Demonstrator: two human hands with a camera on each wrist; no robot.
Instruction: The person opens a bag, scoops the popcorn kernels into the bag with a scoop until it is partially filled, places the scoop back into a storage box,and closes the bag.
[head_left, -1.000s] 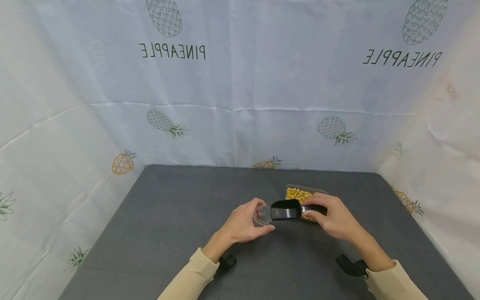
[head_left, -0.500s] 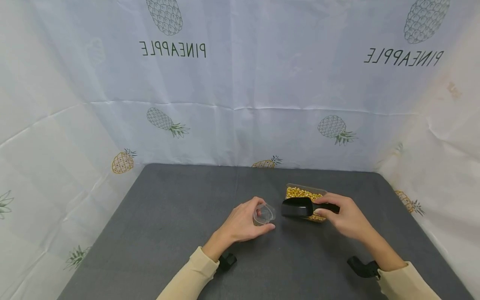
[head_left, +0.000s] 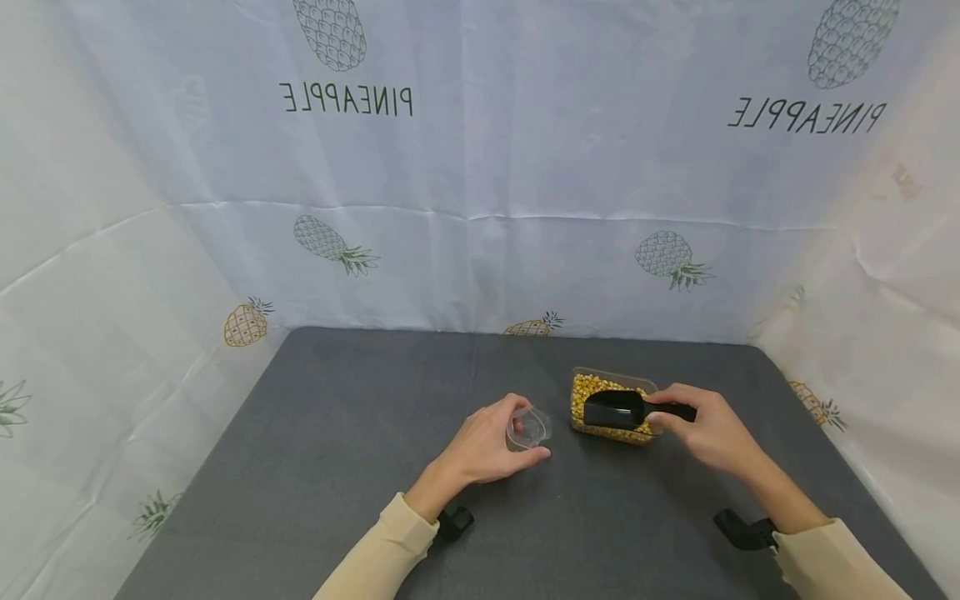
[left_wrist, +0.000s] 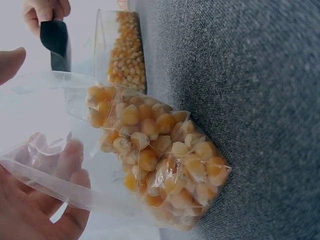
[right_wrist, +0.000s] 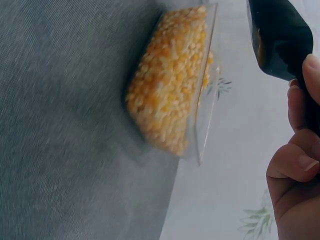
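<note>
My left hand (head_left: 483, 442) holds a clear plastic bag (left_wrist: 155, 150) round its open upper part, fingers on one side and thumb on the other. Corn kernels fill the bag's lower part, which rests on the table. In my right hand (head_left: 708, 425) is a black scoop (head_left: 613, 408), gripped by its handle. The scoop is level over a clear rectangular container (head_left: 600, 431) of corn kernels, overlapping it in the head view. Both wrist views show the scoop raised above the container's rim. Its bowl looks dark inside from the head view.
A dark grey table (head_left: 360, 400) lies under everything. White cloth (head_left: 480, 167) printed with pineapples hangs behind it and at both sides. The container stands to the right of the bag, toward the back of the table.
My right hand has moved the scoop rightward, away from the mouth of the bag to over the corn container. The left hand and the bag have stayed in place.
</note>
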